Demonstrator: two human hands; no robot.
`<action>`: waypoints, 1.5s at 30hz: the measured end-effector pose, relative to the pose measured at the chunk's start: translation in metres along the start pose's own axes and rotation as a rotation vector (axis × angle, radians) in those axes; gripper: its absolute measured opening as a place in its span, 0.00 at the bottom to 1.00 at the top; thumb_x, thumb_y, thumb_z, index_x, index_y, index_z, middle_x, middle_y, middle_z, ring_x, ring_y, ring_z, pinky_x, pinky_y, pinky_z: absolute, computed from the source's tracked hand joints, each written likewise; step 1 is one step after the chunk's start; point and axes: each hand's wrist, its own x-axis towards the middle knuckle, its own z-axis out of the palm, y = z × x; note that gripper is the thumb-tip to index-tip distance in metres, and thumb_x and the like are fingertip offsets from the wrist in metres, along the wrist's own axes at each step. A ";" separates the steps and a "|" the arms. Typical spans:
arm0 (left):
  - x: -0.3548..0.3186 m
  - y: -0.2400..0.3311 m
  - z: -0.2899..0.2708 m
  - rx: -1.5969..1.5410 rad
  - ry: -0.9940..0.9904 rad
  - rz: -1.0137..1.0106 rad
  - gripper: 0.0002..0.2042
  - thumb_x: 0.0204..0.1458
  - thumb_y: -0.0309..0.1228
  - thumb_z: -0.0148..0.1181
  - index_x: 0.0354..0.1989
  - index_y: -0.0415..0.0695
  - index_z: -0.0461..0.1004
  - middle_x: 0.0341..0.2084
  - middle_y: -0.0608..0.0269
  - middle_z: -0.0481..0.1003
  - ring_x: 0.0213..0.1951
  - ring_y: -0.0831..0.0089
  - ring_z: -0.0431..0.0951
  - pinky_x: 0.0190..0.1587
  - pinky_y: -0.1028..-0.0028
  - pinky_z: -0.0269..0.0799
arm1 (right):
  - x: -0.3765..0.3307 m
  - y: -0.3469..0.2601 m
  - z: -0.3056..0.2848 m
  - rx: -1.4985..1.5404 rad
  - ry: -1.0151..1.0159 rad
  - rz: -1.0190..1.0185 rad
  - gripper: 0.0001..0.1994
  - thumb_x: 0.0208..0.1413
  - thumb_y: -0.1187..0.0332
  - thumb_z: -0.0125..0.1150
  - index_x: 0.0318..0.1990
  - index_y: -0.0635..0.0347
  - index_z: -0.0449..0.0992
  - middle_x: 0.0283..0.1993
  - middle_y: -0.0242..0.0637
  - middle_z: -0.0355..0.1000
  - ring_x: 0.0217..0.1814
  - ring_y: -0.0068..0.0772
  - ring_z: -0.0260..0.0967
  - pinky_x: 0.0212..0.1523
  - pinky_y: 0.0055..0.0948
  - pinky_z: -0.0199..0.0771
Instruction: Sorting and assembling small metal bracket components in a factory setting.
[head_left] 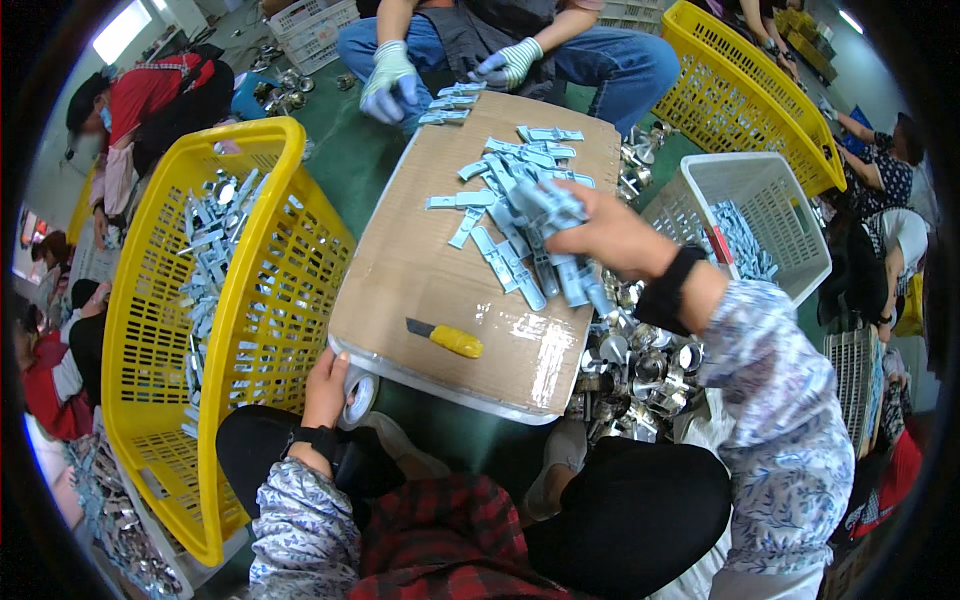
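My right hand (612, 236) reaches over a cardboard-covered board (420, 270) and grips a bunch of light blue flat plastic parts (545, 205). More of these blue parts (510, 265) lie scattered on the board beneath it. My left hand (326, 387) rests at the board's near left edge, fingers on a roll of clear tape (358, 397). A yellow-handled utility knife (447, 339) lies on the board near the front.
A yellow basket (260, 330) with blue parts stands at left. A white basket (770, 200) with blue parts stands at right, and shiny metal rings (640, 370) are piled beside it. A person with gloved hands (390, 85) sits opposite; another yellow basket (740, 90) stands behind.
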 end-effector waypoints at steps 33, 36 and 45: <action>-0.002 -0.016 -0.006 0.039 0.036 0.156 0.20 0.53 0.40 0.45 0.53 0.45 0.62 0.32 0.52 0.73 0.22 0.67 0.74 0.16 0.73 0.69 | -0.022 -0.019 0.055 -0.699 0.259 -0.205 0.25 0.42 0.59 0.61 0.48 0.61 0.68 0.47 0.52 0.65 0.50 0.46 0.63 0.50 0.35 0.63; 0.000 -0.019 -0.005 0.037 0.024 0.143 0.21 0.54 0.40 0.45 0.53 0.42 0.62 0.33 0.54 0.72 0.23 0.70 0.72 0.16 0.75 0.67 | -0.069 -0.022 0.034 -0.242 0.320 -0.166 0.16 0.50 0.68 0.55 0.45 0.66 0.69 0.39 0.38 0.70 0.41 0.27 0.67 0.43 0.24 0.66; 0.028 -0.045 -0.015 0.097 -0.010 0.190 0.27 0.54 0.47 0.44 0.55 0.38 0.59 0.46 0.53 0.67 0.33 0.68 0.72 0.20 0.76 0.69 | -0.235 0.115 0.063 0.270 0.766 0.167 0.09 0.53 0.69 0.51 0.40 0.62 0.70 0.33 0.29 0.71 0.33 0.18 0.68 0.31 0.17 0.65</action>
